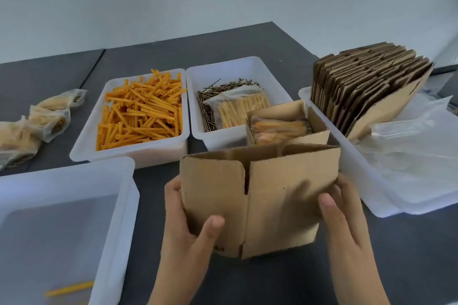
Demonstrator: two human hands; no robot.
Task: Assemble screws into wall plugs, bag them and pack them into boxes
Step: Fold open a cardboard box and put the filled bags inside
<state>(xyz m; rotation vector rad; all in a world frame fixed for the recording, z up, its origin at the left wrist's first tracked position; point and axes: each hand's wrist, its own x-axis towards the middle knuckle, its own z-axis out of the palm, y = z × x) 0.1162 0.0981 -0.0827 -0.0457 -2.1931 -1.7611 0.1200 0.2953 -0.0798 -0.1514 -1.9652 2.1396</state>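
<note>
Corrugated cardboard takes shape on a dark worktop (pixel 272 287): a person's left hand (pixel 188 228) grips the near-left side of a half-erected carton (pixel 260 195), thumb on its face, fingers tucked behind; the right hand (pixel 344 210) clasps the right edge. Left of the carton lie filled bags (pixel 37 124) and a tray of orange wall plugs (pixel 141 111); behind it, screws (pixel 218 99) and a packed small box (pixel 287 124); to its right, flat cartons (pixel 366 86). Squaring the walls before folding the bottom flaps looks wise. The carton's inside and far flaps are hidden; the near-left tub (pixel 62 205) is cut off
</note>
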